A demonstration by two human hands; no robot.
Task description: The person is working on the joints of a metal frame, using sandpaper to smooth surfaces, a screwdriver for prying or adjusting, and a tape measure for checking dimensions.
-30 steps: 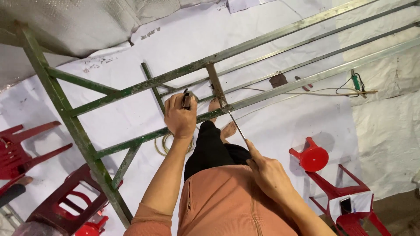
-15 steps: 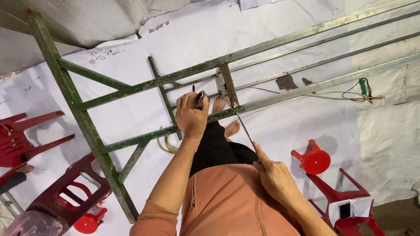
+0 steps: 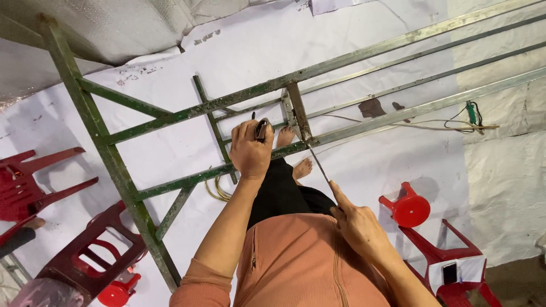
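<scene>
now the view sits slightly lower and to the right than a half second before: the green metal frame (image 3: 187, 113) lies higher in the picture, and the left upright post shows more of its length. the left hand (image 3: 250, 149) stays at the same spot on the frame, against the lower horizontal rail close to the short vertical strut (image 3: 298, 116). the right hand (image 3: 359, 227) remains low, in front of the orange-clad torso.

left hand: fingers curled shut around a small dark tool (image 3: 261, 129), the top of which protrudes above the knuckles; the kind of tool cannot be told. the heel of the hand lies over the lower rail of the frame.

right hand: fingers closed in a pinch on the near end of a thin metal rod (image 3: 318, 164), forefinger extended along it. the rod runs up and to the left from the hand, and its far end meets the frame at the foot of the short strut.

surroundings: two bare feet (image 3: 293, 150) stand on the white floor sheet (image 3: 364, 170) beyond the lower rail. a red plastic stool (image 3: 406, 207) lies tipped to the right, near the right hand. red plastic chairs (image 3: 34, 176) stand at the left edge. a cable with a green clip (image 3: 471, 112) lies at the right on the sheet.
</scene>
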